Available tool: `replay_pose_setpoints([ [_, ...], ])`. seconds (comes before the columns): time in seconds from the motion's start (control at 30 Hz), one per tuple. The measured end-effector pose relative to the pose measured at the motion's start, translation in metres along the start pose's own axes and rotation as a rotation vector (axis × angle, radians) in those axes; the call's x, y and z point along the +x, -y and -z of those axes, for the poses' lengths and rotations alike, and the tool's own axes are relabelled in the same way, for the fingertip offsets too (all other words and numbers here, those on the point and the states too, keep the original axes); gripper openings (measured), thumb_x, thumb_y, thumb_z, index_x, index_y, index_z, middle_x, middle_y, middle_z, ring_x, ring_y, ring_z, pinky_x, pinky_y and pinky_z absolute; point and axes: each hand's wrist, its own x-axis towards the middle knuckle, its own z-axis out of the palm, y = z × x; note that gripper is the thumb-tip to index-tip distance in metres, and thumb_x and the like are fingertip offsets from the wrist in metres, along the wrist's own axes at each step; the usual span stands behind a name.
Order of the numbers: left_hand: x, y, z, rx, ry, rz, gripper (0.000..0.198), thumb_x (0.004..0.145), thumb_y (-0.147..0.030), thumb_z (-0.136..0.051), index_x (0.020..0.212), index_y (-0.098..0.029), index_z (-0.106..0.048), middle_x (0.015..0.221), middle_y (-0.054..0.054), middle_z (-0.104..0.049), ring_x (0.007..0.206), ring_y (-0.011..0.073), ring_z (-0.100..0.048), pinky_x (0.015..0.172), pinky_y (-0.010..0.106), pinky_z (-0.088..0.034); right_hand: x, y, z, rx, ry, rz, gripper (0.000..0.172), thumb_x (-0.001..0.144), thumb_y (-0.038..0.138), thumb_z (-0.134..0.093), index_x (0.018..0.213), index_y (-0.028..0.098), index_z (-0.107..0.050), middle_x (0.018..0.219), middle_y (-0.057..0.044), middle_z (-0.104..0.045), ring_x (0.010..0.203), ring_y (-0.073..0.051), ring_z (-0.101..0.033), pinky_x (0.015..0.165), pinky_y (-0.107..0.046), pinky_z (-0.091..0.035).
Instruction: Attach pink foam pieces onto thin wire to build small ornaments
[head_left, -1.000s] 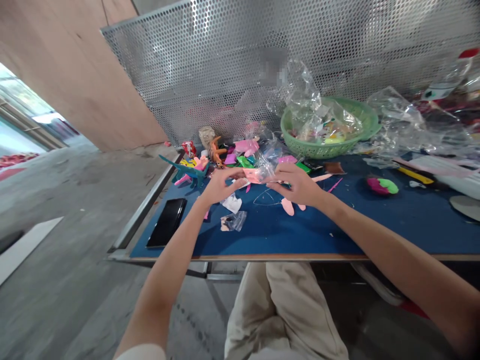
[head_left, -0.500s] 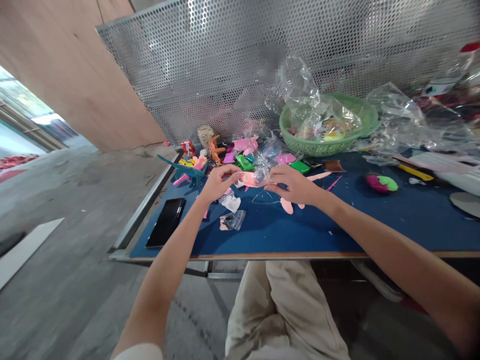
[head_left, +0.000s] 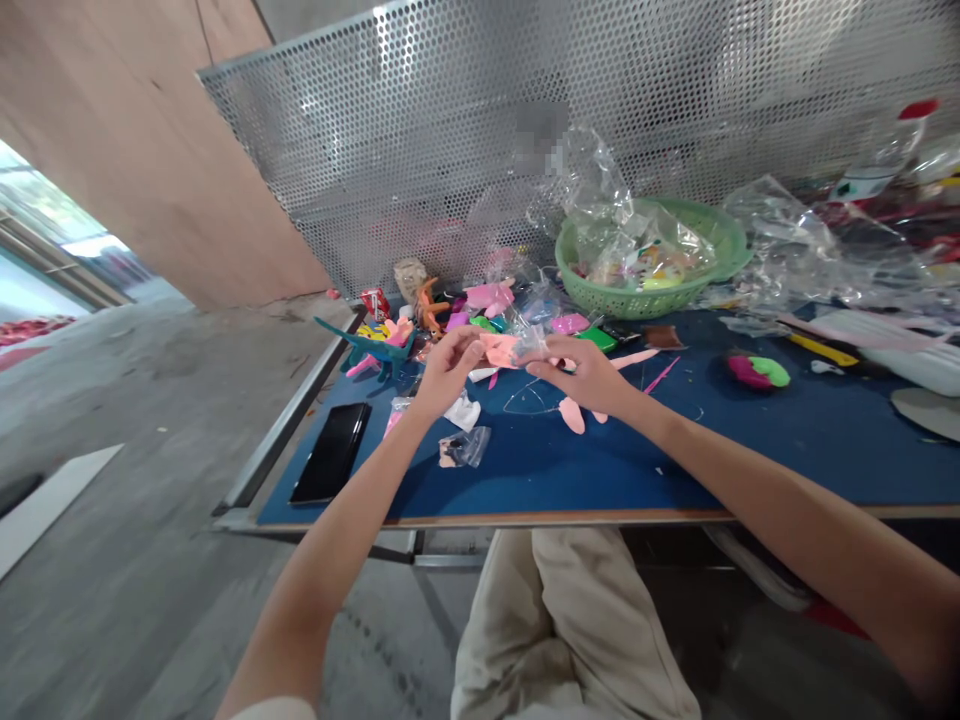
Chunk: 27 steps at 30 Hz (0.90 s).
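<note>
Between my hands is a clear plastic packet of soft peach-coloured clay [head_left: 501, 350], held just above the table. My left hand [head_left: 448, 372] pinches its left end with thumb and fingers. The crumpled clear right end is gripped by my right hand [head_left: 581, 374]. Flat peach clay pieces [head_left: 571, 415] lie on the blue table mat [head_left: 525, 480] below my right hand. Nearer to my left hand are a white packet [head_left: 463, 411] and a small clear bag [head_left: 465, 447] with beige and dark bits in it.
A black phone [head_left: 330, 453] lies at the left table edge. Clay figures, including a teal one [head_left: 382, 350] and an orange one [head_left: 429, 303], stand behind. A green basket [head_left: 637, 300] holds plastic wrappers. To the right are a magenta-and-green lump [head_left: 757, 372], a yellow cutter [head_left: 823, 348] and a bottle [head_left: 874, 170].
The packet has turned a little in my hands, and more of the peach clay shows at its left end. Both hands stay on it. The view has shifted slightly.
</note>
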Motion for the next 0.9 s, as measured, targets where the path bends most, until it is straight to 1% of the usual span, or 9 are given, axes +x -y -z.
replay_pose_setpoints([
  [0.1, -0.001, 0.003, -0.008, -0.111, 0.013, 0.03, 0.055, 0.078, -0.048, -0.088, 0.122, -0.024, -0.067, 0.109, 0.007, -0.077, 0.098, 0.0201, -0.076, 0.089, 0.036, -0.064, 0.0, 0.002, -0.003, 0.041, -0.057, -0.081, 0.032, 0.102, 0.049, -0.059, 0.11, 0.027, -0.081, 0.082, -0.003, -0.07, 0.072, -0.016, -0.059, 0.065, -0.029, -0.046],
  [0.17, -0.001, 0.004, -0.011, -0.12, -0.013, 0.064, 0.056, 0.074, -0.043, -0.092, 0.121, -0.022, -0.069, 0.109, 0.008, -0.078, 0.098, 0.0207, -0.077, 0.092, 0.037, -0.064, 0.0, 0.002, -0.003, 0.042, -0.037, -0.075, 0.032, 0.102, 0.048, -0.06, 0.115, 0.027, -0.08, 0.084, -0.003, -0.071, 0.073, -0.016, -0.06, 0.066, -0.029, -0.046],
  [0.27, -0.002, 0.006, -0.013, -0.115, -0.096, 0.103, 0.048, 0.079, -0.047, -0.087, 0.115, -0.02, -0.071, 0.099, 0.007, -0.079, 0.089, 0.0192, -0.077, 0.088, 0.039, -0.065, -0.001, 0.004, -0.001, 0.024, 0.068, -0.049, 0.032, 0.103, 0.045, -0.059, 0.123, 0.027, -0.077, 0.086, -0.003, -0.069, 0.072, -0.016, -0.058, 0.067, -0.029, -0.047],
  [0.33, -0.003, 0.007, -0.014, -0.114, -0.143, 0.13, 0.043, 0.082, -0.048, -0.084, 0.113, -0.02, -0.072, 0.091, 0.005, -0.079, 0.084, 0.0179, -0.077, 0.086, 0.038, -0.066, -0.001, 0.006, -0.001, -0.04, 0.129, 0.003, 0.032, 0.105, 0.042, -0.056, 0.121, 0.024, -0.077, 0.082, -0.003, -0.066, 0.072, -0.016, -0.055, 0.069, -0.031, -0.048],
  [0.4, -0.003, 0.008, -0.014, -0.124, -0.169, 0.163, 0.042, 0.081, -0.049, -0.085, 0.109, -0.019, -0.072, 0.088, 0.005, -0.078, 0.082, 0.0171, -0.076, 0.085, 0.037, -0.066, 0.0, 0.009, -0.001, -0.129, 0.151, 0.083, 0.034, 0.107, 0.039, -0.051, 0.119, 0.022, -0.078, 0.08, -0.004, -0.063, 0.075, -0.018, -0.055, 0.074, -0.033, -0.049],
  [0.53, -0.003, 0.004, -0.016, -0.168, -0.174, 0.199, 0.045, 0.072, -0.05, -0.091, 0.099, -0.02, -0.071, 0.089, 0.003, -0.076, 0.08, 0.0158, -0.074, 0.084, 0.036, -0.066, 0.0, 0.011, -0.001, -0.219, 0.176, 0.181, 0.039, 0.11, 0.033, -0.042, 0.134, 0.024, -0.071, 0.081, -0.005, -0.063, 0.083, -0.022, -0.058, 0.081, -0.036, -0.05],
  [0.77, -0.005, -0.002, -0.019, -0.173, -0.125, 0.144, 0.041, 0.076, -0.046, -0.089, 0.081, -0.02, -0.057, 0.078, -0.003, -0.065, 0.075, 0.0111, -0.067, 0.077, 0.027, -0.061, -0.001, -0.001, -0.001, -0.303, 0.164, 0.247, 0.039, 0.11, 0.032, -0.041, 0.139, 0.025, -0.068, 0.083, -0.005, -0.063, 0.083, -0.021, -0.059, 0.08, -0.036, -0.049],
  [0.83, -0.005, -0.002, -0.02, -0.165, -0.139, 0.14, 0.043, 0.077, -0.046, -0.087, 0.078, -0.02, -0.054, 0.078, -0.003, -0.062, 0.074, 0.0104, -0.065, 0.077, 0.027, -0.061, -0.002, -0.004, -0.002, -0.315, 0.178, 0.252, 0.04, 0.111, 0.032, -0.041, 0.142, 0.026, -0.065, 0.085, -0.005, -0.064, 0.085, -0.021, -0.059, 0.082, -0.036, -0.049],
  [0.9, -0.005, -0.002, -0.021, -0.162, -0.161, 0.148, 0.042, 0.077, -0.047, -0.088, 0.082, -0.02, -0.056, 0.081, -0.003, -0.063, 0.075, 0.0109, -0.065, 0.08, 0.03, -0.062, -0.002, -0.005, -0.002, -0.322, 0.183, 0.257, 0.04, 0.111, 0.031, -0.042, 0.144, 0.027, -0.063, 0.086, -0.005, -0.065, 0.088, -0.021, -0.06, 0.084, -0.036, -0.048],
])
